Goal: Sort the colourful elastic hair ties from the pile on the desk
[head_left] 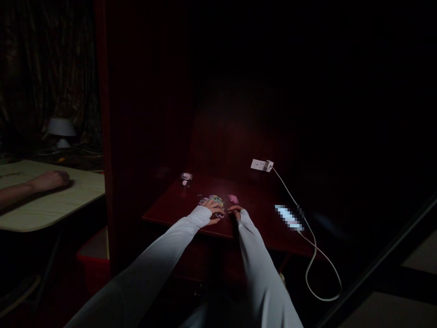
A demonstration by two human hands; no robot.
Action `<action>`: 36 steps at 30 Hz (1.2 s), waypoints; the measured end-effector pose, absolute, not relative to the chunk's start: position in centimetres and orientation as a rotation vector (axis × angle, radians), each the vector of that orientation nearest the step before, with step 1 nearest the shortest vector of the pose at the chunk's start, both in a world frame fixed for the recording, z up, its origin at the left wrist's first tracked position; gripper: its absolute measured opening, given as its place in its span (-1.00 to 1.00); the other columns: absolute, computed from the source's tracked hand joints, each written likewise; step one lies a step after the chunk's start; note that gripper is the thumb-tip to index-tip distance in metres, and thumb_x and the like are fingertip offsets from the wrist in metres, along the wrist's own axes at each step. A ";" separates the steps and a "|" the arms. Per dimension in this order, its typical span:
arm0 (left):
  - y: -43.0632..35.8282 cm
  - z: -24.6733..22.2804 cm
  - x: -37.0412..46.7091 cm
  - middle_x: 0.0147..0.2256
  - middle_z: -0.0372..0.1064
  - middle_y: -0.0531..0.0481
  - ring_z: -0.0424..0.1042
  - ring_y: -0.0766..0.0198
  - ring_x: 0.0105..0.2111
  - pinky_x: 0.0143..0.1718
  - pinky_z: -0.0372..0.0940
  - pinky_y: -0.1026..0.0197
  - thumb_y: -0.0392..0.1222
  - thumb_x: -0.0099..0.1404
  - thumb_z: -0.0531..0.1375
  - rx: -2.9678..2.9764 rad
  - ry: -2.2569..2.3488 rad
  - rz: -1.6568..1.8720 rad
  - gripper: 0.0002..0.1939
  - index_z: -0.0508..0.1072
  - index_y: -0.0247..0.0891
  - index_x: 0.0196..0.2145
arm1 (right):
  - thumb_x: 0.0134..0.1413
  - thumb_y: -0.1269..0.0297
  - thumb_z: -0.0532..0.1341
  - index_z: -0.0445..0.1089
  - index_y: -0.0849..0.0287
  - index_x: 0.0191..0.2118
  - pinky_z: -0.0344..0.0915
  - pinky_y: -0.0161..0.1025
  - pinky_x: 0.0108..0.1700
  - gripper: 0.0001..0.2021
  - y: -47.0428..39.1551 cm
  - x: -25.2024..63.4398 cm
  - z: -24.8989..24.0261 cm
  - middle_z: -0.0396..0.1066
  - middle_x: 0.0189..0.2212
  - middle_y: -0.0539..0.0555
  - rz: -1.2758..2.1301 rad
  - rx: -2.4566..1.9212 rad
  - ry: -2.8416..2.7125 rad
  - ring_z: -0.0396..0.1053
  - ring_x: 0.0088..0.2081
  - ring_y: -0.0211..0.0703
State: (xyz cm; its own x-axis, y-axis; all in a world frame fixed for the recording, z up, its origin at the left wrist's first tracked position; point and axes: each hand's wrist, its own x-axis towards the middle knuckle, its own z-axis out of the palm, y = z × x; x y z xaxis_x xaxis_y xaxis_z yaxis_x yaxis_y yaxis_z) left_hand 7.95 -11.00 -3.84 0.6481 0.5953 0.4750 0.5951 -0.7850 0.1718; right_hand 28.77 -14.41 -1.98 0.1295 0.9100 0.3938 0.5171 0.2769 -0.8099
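Note:
On the dark red table lies a heap of small multicoloured loops (pixel 215 199), which look like hair ties or rubber bands. My left hand (pixel 210 210) rests over the near side of this heap, fingers stretched out and thumb apart, touching the loops. Just right of it is my right hand (pixel 236 212), its fingers bent together in what looks like a pinch; anything between the fingertips is too small to make out. A smaller pile of pink pieces (pixel 233 198) sits right behind my right hand, apart from the coloured heap.
A small clear container (pixel 186 176) stands at the table's (pixel 164 205) back left. To the right lies a blurred bright phone-like device (pixel 288 217), its white cable (pixel 316 241) looping from a wall socket (pixel 261 165). Left of a partition, another person's hand (pixel 51 180) rests on a pale table (pixel 82 189).

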 end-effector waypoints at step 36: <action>-8.5 -4.1 8.7 -0.18 0.62 -0.15 0.56 0.08 -0.24 -0.13 0.47 0.10 -0.18 0.26 0.26 2.163 1.428 1.053 -0.77 0.63 -0.29 -0.17 | 0.29 0.28 0.29 0.61 0.07 0.04 0.33 -0.22 0.18 -0.74 -14.9 28.7 -2.8 0.54 0.01 0.12 0.100 -1.669 -2.049 0.44 0.08 -0.07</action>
State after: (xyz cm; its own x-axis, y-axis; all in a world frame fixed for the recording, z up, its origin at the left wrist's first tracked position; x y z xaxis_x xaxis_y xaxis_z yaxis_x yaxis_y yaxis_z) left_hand 8.69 -8.47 -4.07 0.2195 0.8931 0.3927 0.6393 -0.4358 0.6336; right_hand 28.66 -14.95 -2.82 -0.1304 0.9368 0.3245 0.9007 0.2488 -0.3561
